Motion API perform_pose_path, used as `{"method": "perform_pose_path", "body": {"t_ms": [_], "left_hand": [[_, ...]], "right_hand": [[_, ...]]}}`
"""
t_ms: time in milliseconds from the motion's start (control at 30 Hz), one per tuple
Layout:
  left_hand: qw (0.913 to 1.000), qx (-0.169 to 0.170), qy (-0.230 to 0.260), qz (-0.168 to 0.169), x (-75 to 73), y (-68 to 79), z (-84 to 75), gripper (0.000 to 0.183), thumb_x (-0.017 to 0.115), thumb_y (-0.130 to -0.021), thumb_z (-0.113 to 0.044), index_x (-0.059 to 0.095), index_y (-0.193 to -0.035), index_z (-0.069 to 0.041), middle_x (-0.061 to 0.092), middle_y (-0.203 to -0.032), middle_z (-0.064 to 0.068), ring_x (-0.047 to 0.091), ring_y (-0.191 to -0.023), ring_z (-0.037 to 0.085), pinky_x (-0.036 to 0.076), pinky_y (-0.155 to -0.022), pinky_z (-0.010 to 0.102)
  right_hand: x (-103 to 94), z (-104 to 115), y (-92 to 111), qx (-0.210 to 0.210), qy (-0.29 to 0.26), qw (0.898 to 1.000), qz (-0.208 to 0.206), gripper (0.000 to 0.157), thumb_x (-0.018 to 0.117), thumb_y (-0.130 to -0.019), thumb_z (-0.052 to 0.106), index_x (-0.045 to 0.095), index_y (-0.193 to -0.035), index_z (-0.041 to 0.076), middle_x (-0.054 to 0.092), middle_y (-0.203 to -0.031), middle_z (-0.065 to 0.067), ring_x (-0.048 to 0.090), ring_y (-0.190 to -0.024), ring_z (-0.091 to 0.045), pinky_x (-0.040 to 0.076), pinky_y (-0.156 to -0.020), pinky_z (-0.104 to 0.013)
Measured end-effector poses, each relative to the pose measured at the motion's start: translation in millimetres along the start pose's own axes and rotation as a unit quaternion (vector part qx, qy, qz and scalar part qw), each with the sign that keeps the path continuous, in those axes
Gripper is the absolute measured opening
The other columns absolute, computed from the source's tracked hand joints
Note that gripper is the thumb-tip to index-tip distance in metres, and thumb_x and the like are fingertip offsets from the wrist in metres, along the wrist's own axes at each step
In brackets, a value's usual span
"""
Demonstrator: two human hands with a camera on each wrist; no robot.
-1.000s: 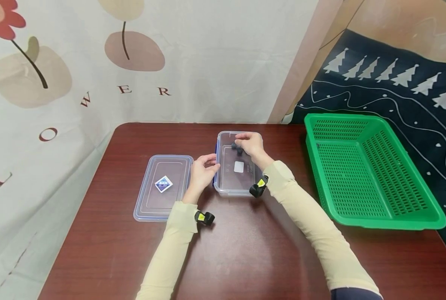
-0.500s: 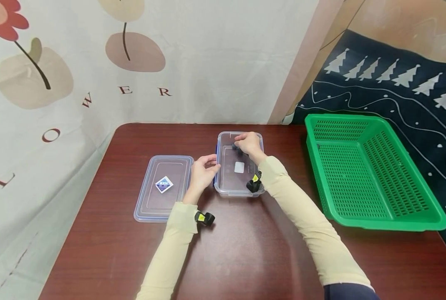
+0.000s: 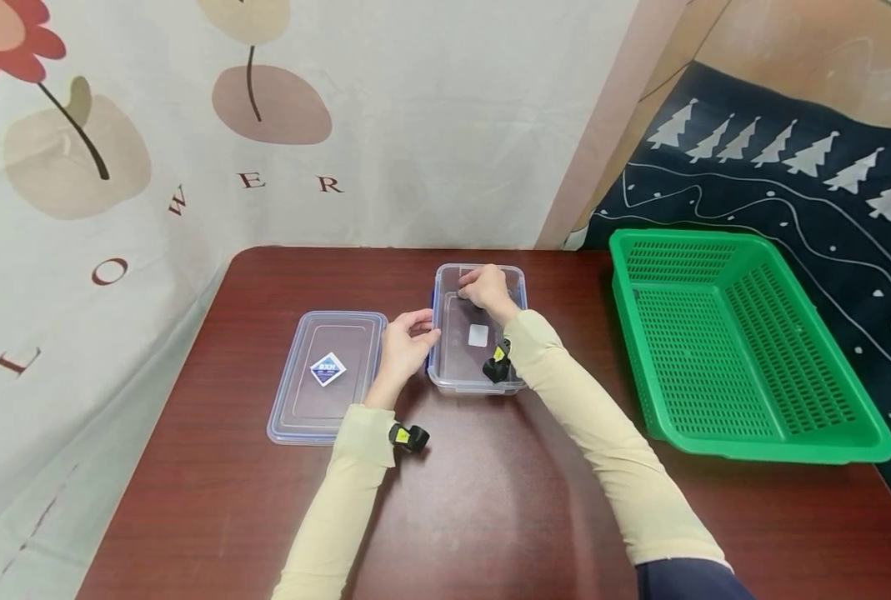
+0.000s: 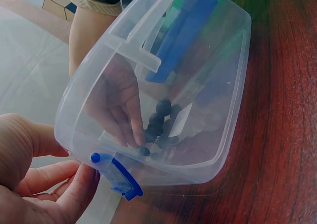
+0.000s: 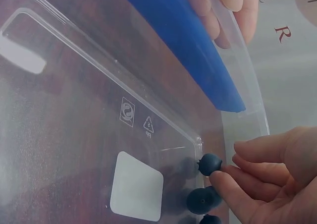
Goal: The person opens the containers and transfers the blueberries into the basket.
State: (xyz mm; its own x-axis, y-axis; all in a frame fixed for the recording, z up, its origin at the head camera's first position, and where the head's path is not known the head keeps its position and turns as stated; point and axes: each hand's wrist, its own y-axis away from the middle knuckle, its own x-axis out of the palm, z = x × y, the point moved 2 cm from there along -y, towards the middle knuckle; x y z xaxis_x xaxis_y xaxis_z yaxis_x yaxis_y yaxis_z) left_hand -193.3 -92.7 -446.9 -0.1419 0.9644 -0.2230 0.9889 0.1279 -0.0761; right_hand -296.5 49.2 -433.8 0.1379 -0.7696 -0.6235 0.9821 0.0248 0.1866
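A clear plastic box (image 3: 453,362) with blue clips stands at the back middle of the table. My left hand (image 3: 406,343) pinches its left rim, thumb and fingers on either side of the wall (image 4: 106,149). Inside the box, my right hand (image 3: 488,289) reaches down at the far end. In the right wrist view one fingertip touches a blueberry (image 5: 210,164), while a gap shows between that berry and the other nearest fingertip. Several more blueberries (image 4: 156,122) lie close by on the box floor. From the head view the right hand mostly hides them.
A clear lid (image 3: 317,417) with a blue-and-white label lies left of the box. To the right is a green perforated basket (image 3: 753,446). All stand on a dark red wooden table (image 3: 460,517), with a printed cloth (image 3: 445,125) hanging behind.
My right hand has shifted slightly left within the box, covering blueberries that showed beside its fingers earlier. The left hand stays at the rim.
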Motion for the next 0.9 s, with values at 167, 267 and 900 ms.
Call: {"method": "perform_pose_path", "body": {"t_ms": [167, 267, 900], "left_hand": [[1.0, 0.006, 0.003, -0.001, 0.2, 0.0, 1.0, 0.032, 0.064, -0.078, 0.01, 0.061, -0.109, 0.014, 0.062, -0.104, 0.027, 0.062, -0.096, 0.037, 0.056, -0.084, 0.033], [0.9999, 0.01, 0.004, -0.002, 0.0, -0.2, 1.3, 0.032, 0.065, -0.077, 0.011, 0.061, -0.109, 0.014, 0.062, -0.104, 0.028, 0.062, -0.096, 0.037, 0.056, -0.084, 0.033], [0.9999, 0.011, 0.0, -0.003, 0.9, 0.3, -0.7, 0.031, 0.064, -0.078, 0.011, 0.061, -0.109, 0.015, 0.061, -0.103, 0.028, 0.062, -0.095, 0.037, 0.057, -0.083, 0.031]], "right_hand": [[2.6, 1.0, -3.5, 0.0, 0.025, 1.0, -0.015, 0.021, 0.073, -0.075, 0.002, 0.074, -0.096, 0.004, 0.068, -0.106, -0.01, 0.059, -0.097, -0.023, 0.053, -0.082, -0.03], [4.3, 1.7, -4.6, 0.001, 0.029, 0.999, -0.016, 0.021, 0.073, -0.075, 0.002, 0.074, -0.096, 0.004, 0.069, -0.105, -0.01, 0.06, -0.094, -0.023, 0.053, -0.08, -0.03], [17.5, 2.8, -4.9, -0.003, 0.031, 0.999, 0.021, 0.016, 0.072, -0.076, 0.003, 0.074, -0.092, 0.003, 0.071, -0.087, -0.012, 0.064, -0.065, -0.016, 0.052, -0.059, -0.021]]}}
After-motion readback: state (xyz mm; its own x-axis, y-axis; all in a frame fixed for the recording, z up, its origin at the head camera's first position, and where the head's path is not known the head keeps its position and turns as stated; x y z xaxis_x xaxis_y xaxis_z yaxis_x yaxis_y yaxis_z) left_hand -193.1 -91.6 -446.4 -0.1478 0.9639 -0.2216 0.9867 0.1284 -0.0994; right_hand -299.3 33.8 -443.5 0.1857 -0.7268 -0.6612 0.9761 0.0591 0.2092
